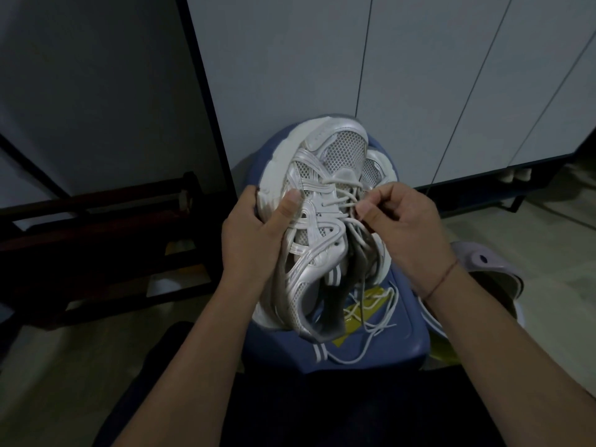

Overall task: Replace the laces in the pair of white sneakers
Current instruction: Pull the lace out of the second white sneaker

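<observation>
Both hands are on one shoe. The left hand (254,233) grips the outer side of a white and silver mesh sneaker (322,195), fingers curled round the sole edge and thumb pressed flat on the upper. The right hand (403,227) pinches a round white lace (342,204) between thumb and forefinger at the eyelet rows, with the other fingers curled in. A thin red string bracelet (442,279) circles the right wrist.

The held sneaker is tilted up, toe pointing away from the person, with its heel resting on a blue plastic stool (403,343). A second white sneaker (374,171) lies just behind it on the right; only its mesh toe and sole edge show, so there are two sneakers in all. Several crossings of the lace run over the tongue. Its loose lace ends (371,330) trail down onto the stool top, over a flat yellow wrapper (342,341). How many separate strands lie there cannot be told.

One lilac rubber clog (483,262) sits on the pale tiled floor (548,240) just right of the stool. Behind the stool stand tall white cabinet doors (419,75) with narrow vertical seams. To the left is a dark wooden rack (96,221), low and in shadow. The person's dark trousers (322,408) fill the bottom edge between the forearms.
</observation>
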{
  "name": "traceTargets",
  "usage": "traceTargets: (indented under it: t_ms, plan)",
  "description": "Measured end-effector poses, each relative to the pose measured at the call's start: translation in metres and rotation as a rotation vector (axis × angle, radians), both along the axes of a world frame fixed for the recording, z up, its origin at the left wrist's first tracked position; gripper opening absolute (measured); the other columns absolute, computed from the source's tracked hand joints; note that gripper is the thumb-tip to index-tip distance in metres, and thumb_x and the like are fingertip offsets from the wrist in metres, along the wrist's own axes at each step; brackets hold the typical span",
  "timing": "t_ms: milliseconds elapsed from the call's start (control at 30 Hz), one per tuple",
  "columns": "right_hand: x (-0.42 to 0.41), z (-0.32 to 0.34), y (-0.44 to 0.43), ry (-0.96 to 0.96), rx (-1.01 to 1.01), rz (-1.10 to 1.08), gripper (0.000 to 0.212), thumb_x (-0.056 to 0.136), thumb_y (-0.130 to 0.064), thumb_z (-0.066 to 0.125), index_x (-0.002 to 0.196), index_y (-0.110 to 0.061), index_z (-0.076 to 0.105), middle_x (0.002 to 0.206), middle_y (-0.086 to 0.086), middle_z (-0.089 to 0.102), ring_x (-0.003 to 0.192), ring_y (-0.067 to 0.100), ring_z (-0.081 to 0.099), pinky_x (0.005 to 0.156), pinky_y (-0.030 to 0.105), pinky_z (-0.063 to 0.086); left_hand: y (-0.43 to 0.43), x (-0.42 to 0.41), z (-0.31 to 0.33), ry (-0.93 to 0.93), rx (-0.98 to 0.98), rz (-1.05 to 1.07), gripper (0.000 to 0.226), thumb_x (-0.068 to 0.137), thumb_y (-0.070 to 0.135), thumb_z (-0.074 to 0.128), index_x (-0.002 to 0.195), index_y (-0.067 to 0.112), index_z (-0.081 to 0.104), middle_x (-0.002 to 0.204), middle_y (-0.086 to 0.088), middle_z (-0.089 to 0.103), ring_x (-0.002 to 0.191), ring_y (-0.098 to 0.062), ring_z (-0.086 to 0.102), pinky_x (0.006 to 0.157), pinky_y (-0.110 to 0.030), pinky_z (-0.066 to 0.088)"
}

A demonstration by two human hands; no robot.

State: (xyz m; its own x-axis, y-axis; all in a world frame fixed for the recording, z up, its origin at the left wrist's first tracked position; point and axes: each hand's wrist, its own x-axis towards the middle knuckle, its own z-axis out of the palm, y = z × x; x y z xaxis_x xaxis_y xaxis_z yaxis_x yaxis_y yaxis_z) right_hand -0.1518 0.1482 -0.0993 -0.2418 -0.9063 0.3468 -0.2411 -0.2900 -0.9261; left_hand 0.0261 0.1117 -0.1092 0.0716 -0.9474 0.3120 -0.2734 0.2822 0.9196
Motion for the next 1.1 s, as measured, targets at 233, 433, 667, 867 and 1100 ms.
traceTargets:
  t_ms: [233,433,667,867,1100]
  plan:
    - [-0.009,0.017,0.006,-0.715,0.265,0.175,0.032,0.091,0.003,0.049,0.065,-0.017,0.045,0.055,0.000,0.049,0.045,0.006,0.036,0.044,0.013,0.040,0.001,-0.005,0.000,-0.005,-0.019,-0.019,0.040,0.086,0.045,0.067,0.094,0.006,0.061,0.082,0.005,0.069,0.070,0.000,0.061,0.065,-0.020,0.050]
    - [-0.015,0.011,0.004,-0.730,0.371,0.230,0.012,0.085,-0.016,0.056,0.074,-0.011,0.059,0.054,-0.002,0.050,0.047,0.006,0.040,0.049,0.015,0.042,0.003,-0.010,-0.002,-0.030,-0.006,-0.021,0.042,0.086,0.047,0.065,0.090,0.006,0.060,0.081,0.002,0.069,0.069,-0.003,0.062,0.061,-0.017,0.048]
    - [-0.009,-0.004,0.002,-0.421,0.265,0.201,0.011,0.062,-0.027,0.071,0.066,-0.018,0.065,0.066,0.002,0.062,0.063,0.013,0.055,0.066,0.024,0.049,-0.003,-0.003,-0.005,-0.008,0.036,0.036,0.052,0.086,0.053,0.063,0.086,0.002,0.058,0.083,-0.010,0.067,0.069,-0.010,0.060,0.060,-0.021,0.047]
    - [-0.007,-0.005,0.003,-0.496,0.251,0.232,0.013,0.078,-0.022,0.061,0.075,-0.010,0.065,0.068,0.003,0.065,0.064,0.012,0.059,0.063,0.022,0.053,-0.002,-0.004,-0.004,-0.007,0.018,0.037,0.056,0.086,0.051,0.063,0.085,-0.004,0.053,0.084,-0.018,0.064,0.066,-0.009,0.053,0.057,-0.021,0.043]
    - [-0.015,0.013,0.011,-0.749,0.460,0.421,0.026,0.084,-0.026,0.051,0.086,-0.007,0.068,0.090,0.015,0.061,0.081,0.024,0.059,0.079,0.029,0.053,-0.003,-0.001,0.001,-0.015,-0.012,0.023,0.055,0.086,0.051,0.064,0.089,-0.003,0.055,0.086,-0.019,0.064,0.068,-0.011,0.053,0.062,-0.031,0.046]
